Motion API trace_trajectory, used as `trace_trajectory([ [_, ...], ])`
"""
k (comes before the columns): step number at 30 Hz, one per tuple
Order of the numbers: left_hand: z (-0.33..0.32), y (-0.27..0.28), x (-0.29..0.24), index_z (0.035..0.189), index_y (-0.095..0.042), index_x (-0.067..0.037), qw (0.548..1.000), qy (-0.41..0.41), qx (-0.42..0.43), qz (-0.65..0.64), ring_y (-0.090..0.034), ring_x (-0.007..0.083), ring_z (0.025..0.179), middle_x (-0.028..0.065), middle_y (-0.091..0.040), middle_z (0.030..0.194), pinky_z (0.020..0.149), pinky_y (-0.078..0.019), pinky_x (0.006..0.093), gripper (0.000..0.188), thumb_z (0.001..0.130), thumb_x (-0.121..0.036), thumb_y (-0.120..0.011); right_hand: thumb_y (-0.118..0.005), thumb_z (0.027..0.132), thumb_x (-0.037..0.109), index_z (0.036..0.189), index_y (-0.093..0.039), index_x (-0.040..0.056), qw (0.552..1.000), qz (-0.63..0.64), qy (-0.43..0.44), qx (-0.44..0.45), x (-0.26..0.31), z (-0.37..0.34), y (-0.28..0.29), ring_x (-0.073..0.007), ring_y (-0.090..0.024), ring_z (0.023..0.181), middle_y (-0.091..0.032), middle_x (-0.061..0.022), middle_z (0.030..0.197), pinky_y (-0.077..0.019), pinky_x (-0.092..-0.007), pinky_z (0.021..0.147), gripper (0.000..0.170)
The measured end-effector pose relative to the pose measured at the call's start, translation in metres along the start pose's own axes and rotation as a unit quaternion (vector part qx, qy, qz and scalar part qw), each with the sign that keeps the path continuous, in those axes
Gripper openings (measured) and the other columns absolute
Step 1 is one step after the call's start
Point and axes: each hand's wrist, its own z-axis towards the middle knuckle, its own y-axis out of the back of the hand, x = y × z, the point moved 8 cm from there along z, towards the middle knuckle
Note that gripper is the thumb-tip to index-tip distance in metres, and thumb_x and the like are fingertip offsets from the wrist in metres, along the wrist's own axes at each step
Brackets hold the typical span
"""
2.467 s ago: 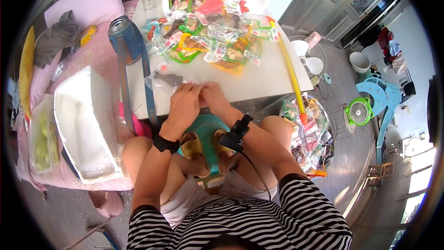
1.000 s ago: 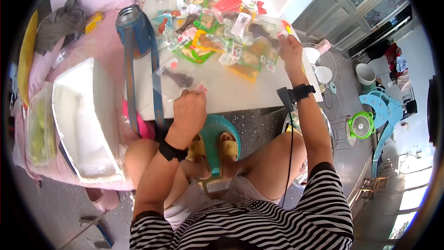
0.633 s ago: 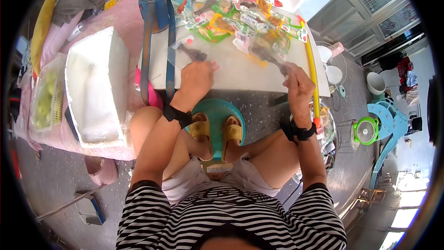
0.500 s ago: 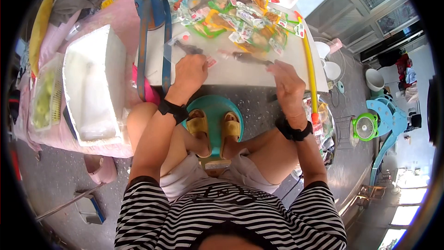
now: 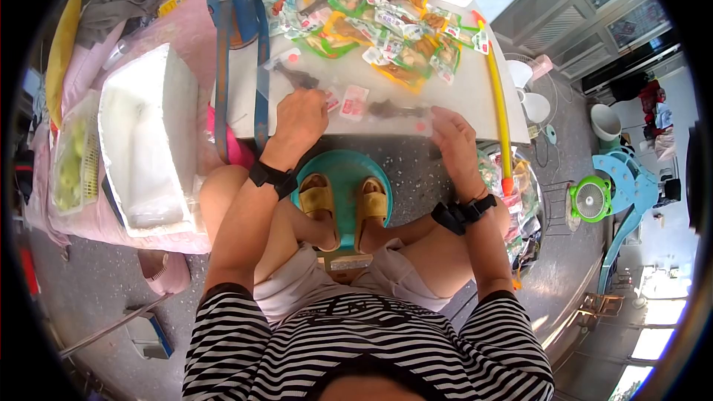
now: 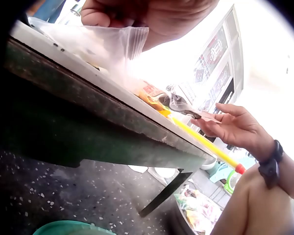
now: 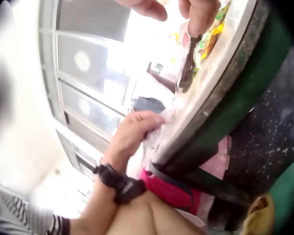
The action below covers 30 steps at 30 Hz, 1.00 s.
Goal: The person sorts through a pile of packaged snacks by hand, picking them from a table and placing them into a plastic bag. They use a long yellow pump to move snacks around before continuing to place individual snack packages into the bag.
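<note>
In the head view my left hand (image 5: 301, 119) pinches the near end of a clear bag with a dark piece (image 5: 297, 78) in it, at the table's (image 5: 334, 122) front edge. My right hand (image 5: 454, 141) is to its right, its fingers holding one end of a clear packet with a dark long piece (image 5: 399, 110) and a pink-and-white label (image 5: 353, 102). In the left wrist view the clear bag (image 6: 100, 46) hangs from my left hand (image 6: 157, 19). The right wrist view shows the dark piece (image 7: 187, 66) below my right hand's fingers (image 7: 198, 22).
Colourful packets (image 5: 401, 37) are heaped behind the hands. A blue bottle (image 5: 232, 11) with a strap stands at the left, a yellow pole (image 5: 499, 104) lies along the right edge. A white foam box (image 5: 148, 141) is left; a basin of packets (image 5: 523, 208) is lower right.
My right hand went out to the heap's right side and came back to the front edge with a packet, swinging it leftward. My left hand stayed by the front edge with its bag.
</note>
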Motion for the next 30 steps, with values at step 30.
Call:
trace_trajectory([
  [30,-0.007,0.020,-0.042,0.078,-0.058,-0.003,0.987,-0.139,-0.077,0.023,-0.058,0.0306,0.074,0.0122,-0.058,0.075,0.061,-0.0500,0.0397,0.008,0.070,-0.003,-0.059,-0.061,0.087,0.006,0.103,-0.061,-0.0020,0.983,0.030,-0.123,0.136,-0.030,0.006,-0.084,-0.0070,-0.054,0.059,-0.063,-0.0051,0.079,-0.0422,-0.0186,0.050,0.018],
])
